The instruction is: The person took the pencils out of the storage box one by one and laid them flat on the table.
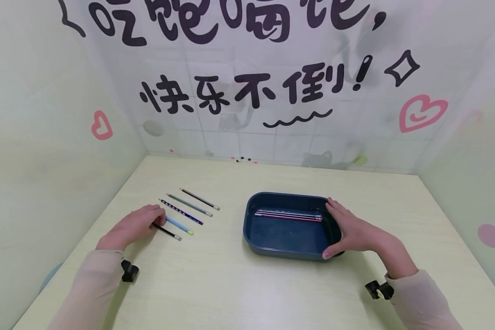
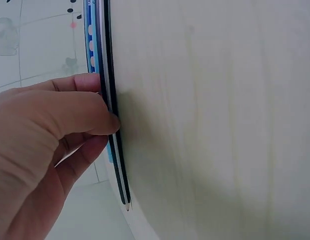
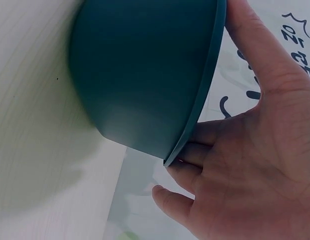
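My left hand (image 1: 137, 224) pinches a black pencil (image 1: 170, 233) with a pale stripe between thumb and fingers; its sharpened tip (image 2: 128, 206) points down in the left wrist view. Right beside it lies a light blue pencil (image 1: 179, 225), partly hidden by the hand. Farther back, a navy patterned pencil (image 1: 181, 211), a grey-green pencil (image 1: 189, 205) and another dark pencil (image 1: 200, 199) lie slanted in a row. At the right end of a dark blue box (image 1: 288, 253), my right hand (image 1: 356, 233) grips the rim, thumb at the front corner and fingers over the far side.
Inside the box, several striped pencils (image 1: 288, 215) lie side by side along the back wall. A pale wooden table (image 1: 231, 284) carries everything. White printed sheets (image 1: 239, 137) with dark lettering enclose it at the back and both sides.
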A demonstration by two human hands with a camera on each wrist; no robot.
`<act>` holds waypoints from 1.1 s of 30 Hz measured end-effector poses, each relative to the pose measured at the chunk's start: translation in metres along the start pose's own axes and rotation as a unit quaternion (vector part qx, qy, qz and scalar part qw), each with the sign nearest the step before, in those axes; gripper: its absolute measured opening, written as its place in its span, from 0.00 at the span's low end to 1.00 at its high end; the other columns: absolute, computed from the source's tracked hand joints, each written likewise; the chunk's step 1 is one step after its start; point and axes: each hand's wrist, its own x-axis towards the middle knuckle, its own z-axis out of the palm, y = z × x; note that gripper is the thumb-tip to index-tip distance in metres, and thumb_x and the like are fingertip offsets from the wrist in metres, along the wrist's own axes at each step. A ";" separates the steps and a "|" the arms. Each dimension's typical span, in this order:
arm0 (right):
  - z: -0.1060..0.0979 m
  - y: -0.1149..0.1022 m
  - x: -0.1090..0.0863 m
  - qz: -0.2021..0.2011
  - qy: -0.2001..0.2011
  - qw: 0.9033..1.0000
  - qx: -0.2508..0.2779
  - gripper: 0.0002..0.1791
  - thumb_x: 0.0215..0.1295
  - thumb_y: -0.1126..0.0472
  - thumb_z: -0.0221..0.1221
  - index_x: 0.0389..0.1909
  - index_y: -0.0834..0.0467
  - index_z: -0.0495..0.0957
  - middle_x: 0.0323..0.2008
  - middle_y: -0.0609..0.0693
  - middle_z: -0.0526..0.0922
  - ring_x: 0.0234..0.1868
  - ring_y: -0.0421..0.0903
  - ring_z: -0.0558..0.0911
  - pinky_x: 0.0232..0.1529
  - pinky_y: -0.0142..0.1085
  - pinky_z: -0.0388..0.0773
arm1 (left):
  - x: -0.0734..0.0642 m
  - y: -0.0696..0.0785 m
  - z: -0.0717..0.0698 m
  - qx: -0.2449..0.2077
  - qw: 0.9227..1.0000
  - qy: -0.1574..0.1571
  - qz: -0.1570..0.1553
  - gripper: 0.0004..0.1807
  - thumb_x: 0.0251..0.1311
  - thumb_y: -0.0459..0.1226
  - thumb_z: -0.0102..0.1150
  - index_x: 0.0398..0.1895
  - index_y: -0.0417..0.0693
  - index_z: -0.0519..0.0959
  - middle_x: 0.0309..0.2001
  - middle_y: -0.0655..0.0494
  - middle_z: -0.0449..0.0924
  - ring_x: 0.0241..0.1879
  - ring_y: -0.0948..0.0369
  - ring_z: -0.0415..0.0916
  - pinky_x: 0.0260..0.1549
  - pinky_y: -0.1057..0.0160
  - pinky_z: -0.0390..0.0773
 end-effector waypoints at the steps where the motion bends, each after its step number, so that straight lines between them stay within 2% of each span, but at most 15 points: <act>1: 0.000 0.000 0.000 0.000 0.000 1.000 -0.001 0.73 0.43 0.38 0.75 0.77 0.70 0.41 0.78 0.68 0.37 0.77 0.71 0.42 0.70 0.68 0.52 | 0.000 0.000 0.000 0.000 1.000 0.000 0.001 0.17 0.52 0.20 0.61 0.31 0.54 0.73 0.35 0.61 0.72 0.37 0.60 0.67 0.38 0.59 0.74; 6: -0.001 0.000 0.000 0.001 0.001 1.000 -0.002 0.73 0.43 0.38 0.75 0.76 0.71 0.41 0.78 0.68 0.38 0.77 0.71 0.42 0.70 0.68 0.52 | 0.000 -0.003 -0.001 0.002 1.000 0.005 0.004 0.17 0.51 0.21 0.62 0.31 0.54 0.74 0.35 0.61 0.73 0.37 0.60 0.68 0.39 0.59 0.75; 15: -0.003 -0.001 0.001 0.007 0.000 1.000 -0.003 0.73 0.43 0.38 0.75 0.77 0.70 0.41 0.79 0.68 0.37 0.77 0.71 0.42 0.71 0.67 0.51 | 0.000 0.000 -0.009 -0.016 1.000 0.007 -0.012 0.15 0.50 0.22 0.62 0.31 0.52 0.76 0.37 0.58 0.76 0.39 0.58 0.71 0.41 0.56 0.77; 21: -0.003 -0.002 0.000 0.007 -0.001 1.000 0.003 0.73 0.43 0.39 0.75 0.77 0.70 0.40 0.79 0.68 0.37 0.77 0.71 0.41 0.70 0.68 0.51 | -0.001 0.003 -0.013 -0.024 0.999 0.021 -0.004 0.11 0.54 0.28 0.66 0.33 0.52 0.76 0.37 0.59 0.76 0.40 0.60 0.72 0.42 0.56 0.78; 26: 0.000 -0.002 -0.001 0.009 -0.008 1.000 0.010 0.73 0.44 0.39 0.75 0.77 0.69 0.39 0.79 0.68 0.36 0.77 0.71 0.40 0.70 0.68 0.50 | 0.001 0.012 -0.016 -0.027 0.999 0.038 0.012 0.10 0.54 0.32 0.67 0.34 0.51 0.75 0.37 0.60 0.76 0.39 0.60 0.72 0.41 0.56 0.78; 33: 0.000 -0.004 0.000 0.005 -0.006 1.000 0.003 0.73 0.43 0.39 0.76 0.77 0.70 0.40 0.78 0.68 0.37 0.77 0.71 0.41 0.70 0.68 0.52 | 0.011 0.028 -0.022 -0.064 0.996 0.054 0.024 0.11 0.55 0.33 0.69 0.38 0.48 0.77 0.40 0.57 0.77 0.43 0.57 0.75 0.46 0.54 0.79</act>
